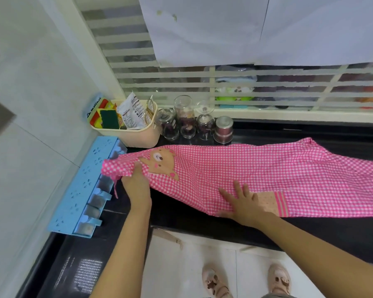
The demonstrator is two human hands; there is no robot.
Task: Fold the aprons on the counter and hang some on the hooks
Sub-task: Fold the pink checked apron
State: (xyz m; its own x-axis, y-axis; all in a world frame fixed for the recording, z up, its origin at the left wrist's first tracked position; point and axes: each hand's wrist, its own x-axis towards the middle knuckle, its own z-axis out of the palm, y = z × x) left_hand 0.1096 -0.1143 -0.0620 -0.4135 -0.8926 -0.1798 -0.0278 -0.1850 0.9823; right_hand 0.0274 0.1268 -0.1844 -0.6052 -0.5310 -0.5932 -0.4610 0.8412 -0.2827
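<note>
A pink-and-white checked apron (246,171) with a brown bear patch lies stretched lengthwise across the black counter (181,214). My left hand (136,186) grips the bunched left end of the apron, beside the bear patch, with fingers tucked under the cloth. My right hand (243,203) lies flat on the apron's near edge with fingers spread, next to a dotted pocket with striped trim. The apron's right end runs out of the frame. No hooks are in view.
A blue wall-mounted spice rack (82,188) hangs at the left, close to the apron's end. Behind the apron stand a cream basket (138,136) of packets and sponges, three glass vessels (185,119) and a steel tin (223,130). My feet show on the tiled floor below.
</note>
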